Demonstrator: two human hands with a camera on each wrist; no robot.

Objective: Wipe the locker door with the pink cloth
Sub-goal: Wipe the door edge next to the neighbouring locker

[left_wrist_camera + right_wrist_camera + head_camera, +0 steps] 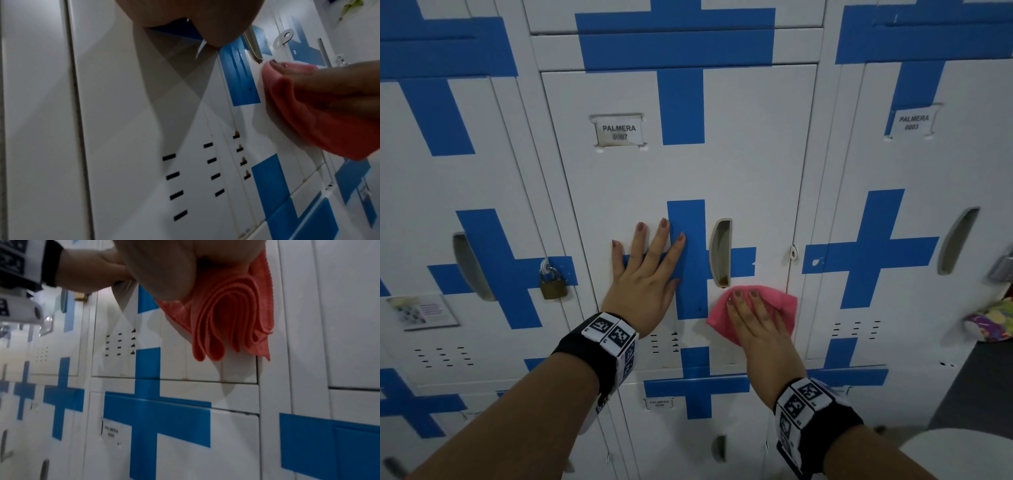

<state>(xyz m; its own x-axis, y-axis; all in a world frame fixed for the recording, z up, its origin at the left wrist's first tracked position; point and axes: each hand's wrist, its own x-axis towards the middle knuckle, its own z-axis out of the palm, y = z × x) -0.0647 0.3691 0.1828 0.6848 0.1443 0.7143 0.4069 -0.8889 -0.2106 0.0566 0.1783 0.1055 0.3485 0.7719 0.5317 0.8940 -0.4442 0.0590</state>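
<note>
The white locker door [753, 164] with a blue cross and a name tag fills the middle of the head view. My left hand [650, 274] lies flat on it, fingers spread, just left of the recessed handle [720, 253]. My right hand [756, 322] presses the folded pink cloth [786, 305] against the door below that handle, fingers straight over the cloth. The left wrist view has the pink cloth [308, 123] under the right hand's fingers [320, 81]. The right wrist view looks at the cloth's folded layers [230, 324] beneath the palm.
The left neighbouring locker carries a brass padlock [553, 284]. A hasp loop [793, 253] sticks out at the wiped door's right edge. Vent slots [664, 341] sit low on the door. A colourful bag [993, 322] and a white rounded object [962, 452] are at the right.
</note>
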